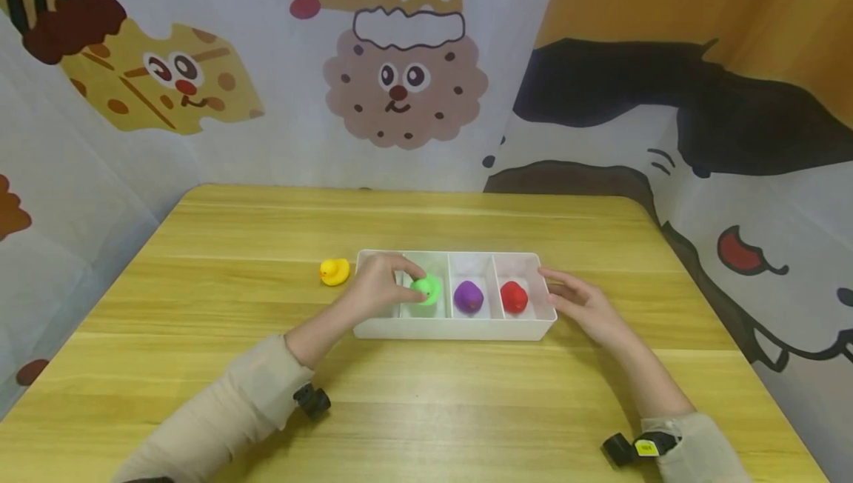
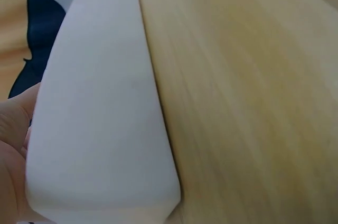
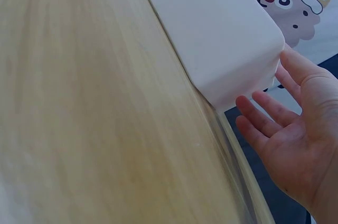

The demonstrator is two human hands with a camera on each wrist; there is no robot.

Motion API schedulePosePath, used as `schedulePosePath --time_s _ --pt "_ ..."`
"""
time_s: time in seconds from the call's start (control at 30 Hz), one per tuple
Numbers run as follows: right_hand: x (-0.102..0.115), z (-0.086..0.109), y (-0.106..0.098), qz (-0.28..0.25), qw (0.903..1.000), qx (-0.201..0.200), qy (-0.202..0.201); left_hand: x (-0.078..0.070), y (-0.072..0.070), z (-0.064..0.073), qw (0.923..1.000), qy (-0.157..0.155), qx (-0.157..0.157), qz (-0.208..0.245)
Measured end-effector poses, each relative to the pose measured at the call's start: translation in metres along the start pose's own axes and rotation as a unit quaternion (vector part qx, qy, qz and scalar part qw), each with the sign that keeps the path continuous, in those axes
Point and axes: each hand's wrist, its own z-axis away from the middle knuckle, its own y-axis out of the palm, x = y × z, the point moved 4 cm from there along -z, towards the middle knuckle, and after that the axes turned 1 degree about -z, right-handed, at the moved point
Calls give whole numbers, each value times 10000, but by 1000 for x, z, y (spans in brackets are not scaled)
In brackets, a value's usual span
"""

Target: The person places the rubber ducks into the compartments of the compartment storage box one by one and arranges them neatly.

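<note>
A white divided box (image 1: pixel 448 330) lies lengthwise across the wooden table. My left hand (image 1: pixel 377 287) reaches over its left end, thumb and fingers pinching a green toy duck (image 1: pixel 429 287) at the second compartment from the left. Whether the duck touches the compartment floor I cannot tell. At the box's right end is my right hand (image 1: pixel 583 307), fingers loosely extended against the wall; the right wrist view shows the thumb at the box corner. A purple toy (image 1: pixel 469 298) and a red toy (image 1: pixel 514 296) sit in the two right compartments. The leftmost compartment is mostly hidden behind my left hand.
Just left of the box, a yellow toy duck (image 1: pixel 335 272) stands on the wooden table (image 1: pixel 413 401). A cloth with cartoon figures (image 1: pixel 404 87) hangs behind the table's far edge and along its sides.
</note>
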Motion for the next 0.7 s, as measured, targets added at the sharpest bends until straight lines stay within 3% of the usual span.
schedulePosePath --time_s 0.7 --pt "1 0 0 51 10000 22 53 4 11 -14 9950 -128 481 -866"
